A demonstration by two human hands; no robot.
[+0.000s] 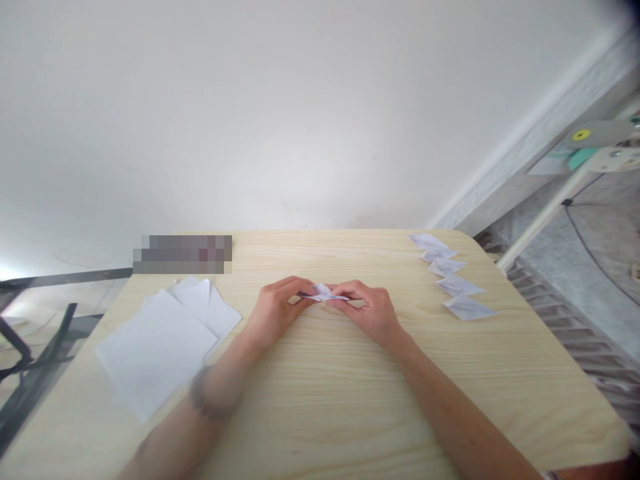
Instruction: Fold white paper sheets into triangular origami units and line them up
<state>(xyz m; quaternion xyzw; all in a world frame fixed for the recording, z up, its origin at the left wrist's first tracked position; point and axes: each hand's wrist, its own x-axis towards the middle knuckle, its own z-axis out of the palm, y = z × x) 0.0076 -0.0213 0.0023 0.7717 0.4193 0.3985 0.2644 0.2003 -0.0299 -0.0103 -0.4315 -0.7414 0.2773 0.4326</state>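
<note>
Between my two hands, just above the middle of the wooden table, is a small folded piece of white paper. My left hand pinches its left end between thumb and fingers. At its right end, my right hand grips it the same way. The paper has layered, pointed folds; my fingertips cover both of its ends. To the left of my left hand lie several loose sheets of white paper, overlapping and fanned out.
A column of several folded white paper pieces lies along the table's right side. At the back left, a blurred-out dark object sits by the wall. A pale pole stands beyond the right edge, and a dark metal frame beyond the left.
</note>
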